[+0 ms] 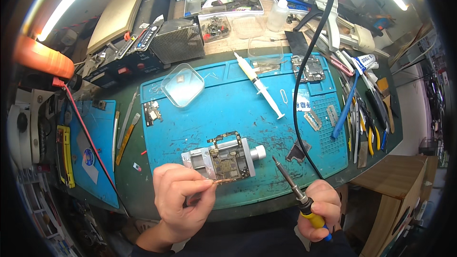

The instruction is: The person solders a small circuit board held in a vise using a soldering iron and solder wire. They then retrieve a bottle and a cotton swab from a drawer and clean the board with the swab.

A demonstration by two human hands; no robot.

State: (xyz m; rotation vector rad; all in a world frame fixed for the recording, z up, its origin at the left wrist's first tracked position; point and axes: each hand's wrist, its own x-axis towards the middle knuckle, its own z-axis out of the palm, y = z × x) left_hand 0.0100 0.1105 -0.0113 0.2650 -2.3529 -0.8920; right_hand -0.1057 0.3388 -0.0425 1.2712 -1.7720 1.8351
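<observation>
The left hand pinches a copper braid strip against the near edge of the circuit board, clamped in a metal holder on the blue mat. The right hand, fingers wrapped around a soldering iron, holds its tip over open mat just right of the holder.

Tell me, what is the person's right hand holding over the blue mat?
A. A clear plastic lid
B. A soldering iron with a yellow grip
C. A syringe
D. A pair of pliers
B: the right hand grips a soldering iron by its yellow handle, tip pointing up toward the circuit board, while the syringe lies untouched farther back on the mat.
</observation>
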